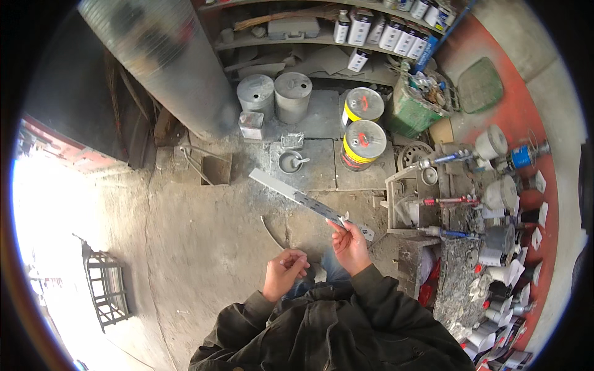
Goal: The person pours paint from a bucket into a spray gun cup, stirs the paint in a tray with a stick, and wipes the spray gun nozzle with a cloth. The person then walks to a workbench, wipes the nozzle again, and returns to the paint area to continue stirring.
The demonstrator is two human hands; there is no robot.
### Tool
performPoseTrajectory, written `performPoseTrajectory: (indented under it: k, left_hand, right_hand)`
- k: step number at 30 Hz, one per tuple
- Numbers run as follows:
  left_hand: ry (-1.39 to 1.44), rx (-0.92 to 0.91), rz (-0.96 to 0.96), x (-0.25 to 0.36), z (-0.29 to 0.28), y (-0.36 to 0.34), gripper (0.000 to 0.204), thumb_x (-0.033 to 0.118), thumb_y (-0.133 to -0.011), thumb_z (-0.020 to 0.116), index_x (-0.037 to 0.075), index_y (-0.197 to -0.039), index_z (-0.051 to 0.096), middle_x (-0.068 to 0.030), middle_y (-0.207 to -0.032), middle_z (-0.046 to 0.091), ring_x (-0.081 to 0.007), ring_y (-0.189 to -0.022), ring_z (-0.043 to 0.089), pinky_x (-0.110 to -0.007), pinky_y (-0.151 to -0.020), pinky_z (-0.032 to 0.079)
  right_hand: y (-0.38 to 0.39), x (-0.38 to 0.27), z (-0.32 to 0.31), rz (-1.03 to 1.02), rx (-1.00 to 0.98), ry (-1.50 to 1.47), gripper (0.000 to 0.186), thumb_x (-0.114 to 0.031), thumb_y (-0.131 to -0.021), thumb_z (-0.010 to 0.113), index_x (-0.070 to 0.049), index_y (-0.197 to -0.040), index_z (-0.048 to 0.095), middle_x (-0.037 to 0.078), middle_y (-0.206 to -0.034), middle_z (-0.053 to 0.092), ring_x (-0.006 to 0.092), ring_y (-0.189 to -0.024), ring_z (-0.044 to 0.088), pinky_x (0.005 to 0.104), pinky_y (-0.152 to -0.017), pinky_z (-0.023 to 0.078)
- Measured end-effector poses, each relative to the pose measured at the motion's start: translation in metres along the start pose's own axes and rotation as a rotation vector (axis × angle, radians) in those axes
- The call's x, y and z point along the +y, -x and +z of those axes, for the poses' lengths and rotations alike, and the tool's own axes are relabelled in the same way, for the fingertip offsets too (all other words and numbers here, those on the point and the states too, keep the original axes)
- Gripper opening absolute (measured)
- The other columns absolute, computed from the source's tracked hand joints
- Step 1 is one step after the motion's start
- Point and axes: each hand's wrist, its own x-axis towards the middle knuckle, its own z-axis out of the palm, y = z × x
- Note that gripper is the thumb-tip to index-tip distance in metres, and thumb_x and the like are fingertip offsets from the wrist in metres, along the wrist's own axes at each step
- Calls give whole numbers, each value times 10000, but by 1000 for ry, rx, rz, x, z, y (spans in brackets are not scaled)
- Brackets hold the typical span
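Note:
My right hand (351,249) grips a long, flat grey strip (283,188) near its lower right end. The strip slants up and to the left in front of me. Its far part is plain light grey, while the nearer part is darker with slot-like marks. A small white scrap (344,218) shows at the fingertips. To the left, apart from the strip, my left hand (286,272) is closed with its fingers curled in; whatever it may hold is hidden. Beyond the strip's far end, a round metal pot (289,162) with a pale scoop-like tool stands on the floor.
Grey drums (255,93) and yellow-banded buckets (364,143) stand ahead. A green bin (413,106) is heaped with waste. Spray guns (455,156) line the right, above a cluttered bench (458,278). An open box (215,169) and a metal frame (106,287) stand left.

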Motion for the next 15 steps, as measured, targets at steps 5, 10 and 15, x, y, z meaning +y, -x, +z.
performPoseTrajectory:
  k: [5,10,15]
  left_hand:
    - [100,63,-72,-8,-21,-45,160,114,-980,589,-19,-1063,619,-61,-861,680,-91,-703,611,-241,-632,512]
    - [143,128,-170,-3,-44,-108,205,167,-1002,565,-18,-1075,617,-60,-871,684,-95,-703,618,-243,-635,516]
    - [288,254,-353,-23,-77,-224,347,334,-1036,495,17,-1138,594,-90,-940,684,-137,-749,639,-273,-672,526]
  right_hand:
    - [-86,5,4,-70,101,173,263,-196,-1003,517,-71,-1229,565,165,-1209,664,151,-778,700,250,-652,562]
    - [-188,13,32,-130,204,570,453,-219,-1024,490,-144,-1463,406,96,-1175,661,151,-780,699,235,-605,531]
    - [-331,25,-6,-254,-43,1133,405,-135,-1025,474,-105,-1429,456,49,-1139,644,140,-783,694,247,-596,505]
